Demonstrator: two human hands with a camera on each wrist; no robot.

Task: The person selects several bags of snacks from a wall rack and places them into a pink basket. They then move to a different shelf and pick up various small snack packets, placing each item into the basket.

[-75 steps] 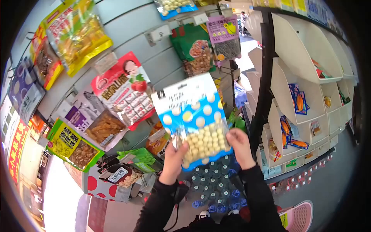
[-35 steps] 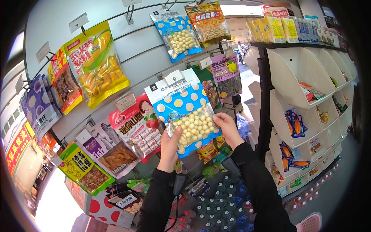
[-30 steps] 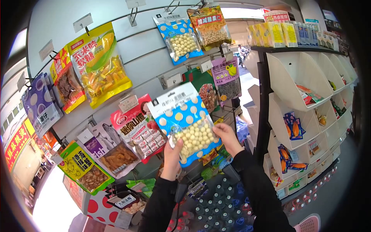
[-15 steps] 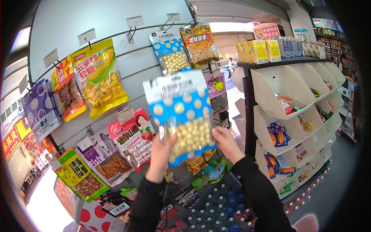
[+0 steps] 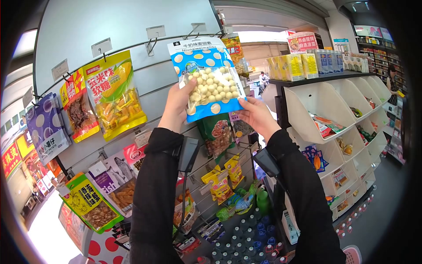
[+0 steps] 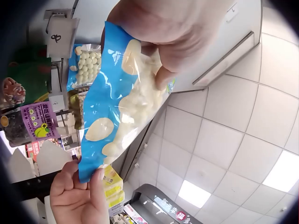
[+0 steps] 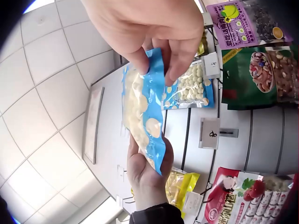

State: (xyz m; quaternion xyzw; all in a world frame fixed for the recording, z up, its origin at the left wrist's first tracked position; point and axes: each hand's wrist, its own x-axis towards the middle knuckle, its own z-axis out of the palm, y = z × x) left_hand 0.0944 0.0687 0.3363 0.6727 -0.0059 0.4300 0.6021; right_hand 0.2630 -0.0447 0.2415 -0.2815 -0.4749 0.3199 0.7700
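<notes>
A blue and white bag of round cream-coloured candies is held up in front of the wall rack, its printed front toward the head camera. My left hand grips its left side, thumb across the front. At the lower right corner my right hand pinches the edge between thumb and fingers. The left wrist view shows the bag from below, its blue bottom edge running between both hands. A matching bag hangs on the rack behind it in the right wrist view.
Yellow corn candy, a purple bag and a green bag hang at the left. White sloping bins stand at the right. Bottles cover the floor below. A person stands far right.
Both hands have raised the bag from the middle of the rack to near its upper hooks, where it now covers the matching hanging bag in the head view.
</notes>
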